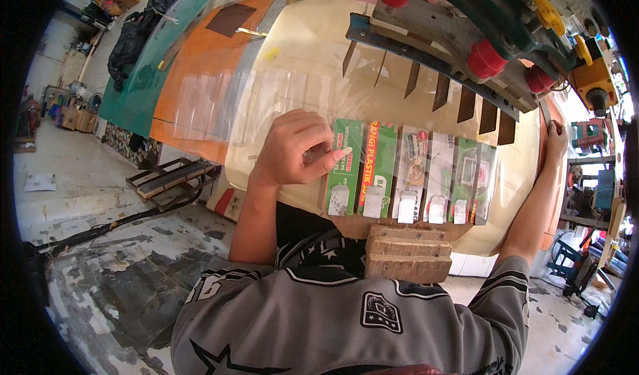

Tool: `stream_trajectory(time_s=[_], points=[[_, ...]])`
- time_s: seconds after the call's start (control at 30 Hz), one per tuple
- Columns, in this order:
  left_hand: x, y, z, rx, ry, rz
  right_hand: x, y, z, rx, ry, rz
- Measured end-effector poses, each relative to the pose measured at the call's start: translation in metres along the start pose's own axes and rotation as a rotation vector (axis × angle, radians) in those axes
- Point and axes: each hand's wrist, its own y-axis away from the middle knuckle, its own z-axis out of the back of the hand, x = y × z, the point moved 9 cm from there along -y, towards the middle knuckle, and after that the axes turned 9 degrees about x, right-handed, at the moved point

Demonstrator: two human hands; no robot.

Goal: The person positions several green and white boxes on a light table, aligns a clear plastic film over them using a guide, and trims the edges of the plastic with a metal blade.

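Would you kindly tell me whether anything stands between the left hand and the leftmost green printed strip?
Nothing visible does: a fingertip of the left hand overlaps the leftmost green printed strip in this view, though contact is unclear. The metal blades are outside that path.

The jersey [279, 318] is showing grey with a black star outline and black-and-white sleeve stripes. The printed strips [413, 162] are displaying green, red and white. The worktop panel [299, 42] is appearing cream, the board [193, 75] orange and the tabletop [130, 102] green. 3 rounded fittings [488, 58] are showing red, the bladed bar [403, 50] blue, the stepped wooden block [407, 254] brown.
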Motion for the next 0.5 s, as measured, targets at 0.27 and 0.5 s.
stream_trajectory(time_s=[0.27, 0.5], points=[[-0.001, 0.004, -0.002, 0.046, 0.030, -0.054, -0.008, -0.004, -0.001, 0.047, -0.034, -0.020], [-0.006, 0.002, -0.001, 0.073, 0.038, -0.054, -0.006, -0.001, -0.002, 0.043, -0.058, -0.034]])
